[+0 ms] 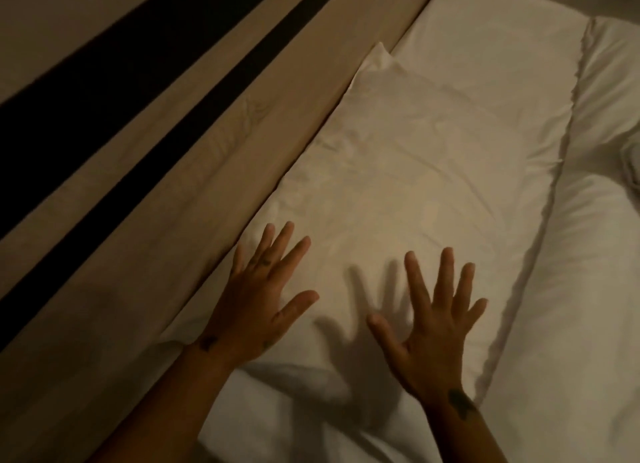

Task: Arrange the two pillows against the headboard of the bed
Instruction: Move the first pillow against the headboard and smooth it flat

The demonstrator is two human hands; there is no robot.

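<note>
A white pillow [415, 185] lies flat on the bed with its long left edge against the beige headboard [214, 157]. A second white pillow [287, 403] shows partly at the bottom, under the near end of the first one and beneath my arms. My left hand [256, 299] is spread, palm down, at the near left corner of the upper pillow, close to the headboard. Over the pillow's near end my right hand [433, 327] hovers with fingers apart, casting a shadow on the cloth. Neither hand grips anything.
The headboard has two dark stripes [114, 91] running along it. White sheet [485, 29] lies beyond the pillow's far end. A white duvet [588, 254] lies bunched along the right side of the pillow.
</note>
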